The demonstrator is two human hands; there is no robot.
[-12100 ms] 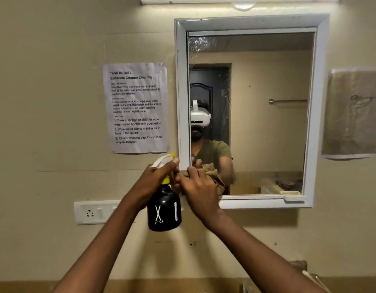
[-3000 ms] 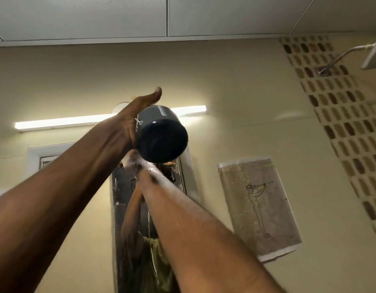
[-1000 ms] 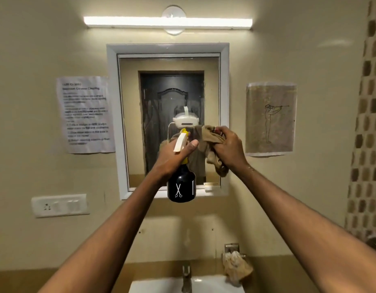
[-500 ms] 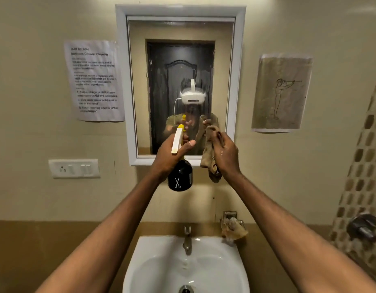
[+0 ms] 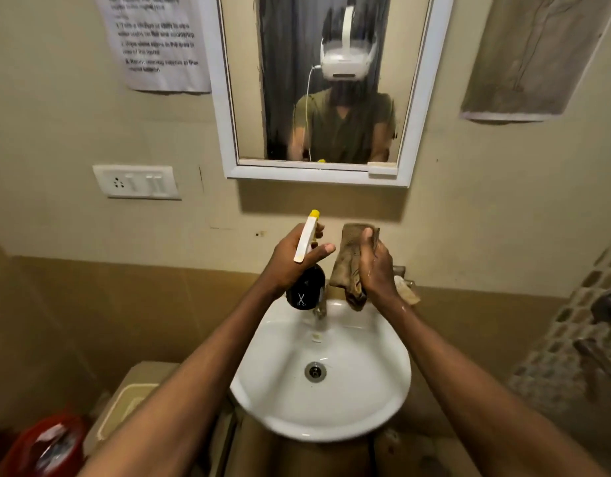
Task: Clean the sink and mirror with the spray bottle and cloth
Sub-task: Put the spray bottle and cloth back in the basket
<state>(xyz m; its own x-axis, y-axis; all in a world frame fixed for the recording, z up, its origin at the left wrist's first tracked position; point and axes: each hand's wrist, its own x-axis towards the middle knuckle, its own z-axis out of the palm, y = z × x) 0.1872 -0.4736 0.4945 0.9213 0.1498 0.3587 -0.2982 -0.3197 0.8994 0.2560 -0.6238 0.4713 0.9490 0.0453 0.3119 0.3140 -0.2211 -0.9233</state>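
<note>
My left hand [image 5: 292, 261] grips a black spray bottle [image 5: 304, 290] with a white and yellow trigger head, held upright over the back rim of the white sink [image 5: 273, 401]. Just to its right, my right hand [image 5: 376, 266] holds a crumpled brown cloth [image 5: 349, 266] that hangs down above the tap. The white-framed mirror [image 5: 228, 115] is on the wall above, streaked with moisture, and reflects a person in a headset. The tap is mostly hidden behind the bottle and cloth.
A switch plate [image 5: 137, 182] and a printed paper sheet [image 5: 156, 43] are on the wall at left, a brown picture [image 5: 524, 60] at right. A red bucket [image 5: 46, 445] and a beige lidded bin [image 5: 125, 407] stand low left. Another rag [image 5: 405, 289] lies on a holder behind the sink.
Both hands have come down from in front of the mirror to just above the sink, still holding the bottle and cloth. The view has tilted downward, so the whole basin shows.
</note>
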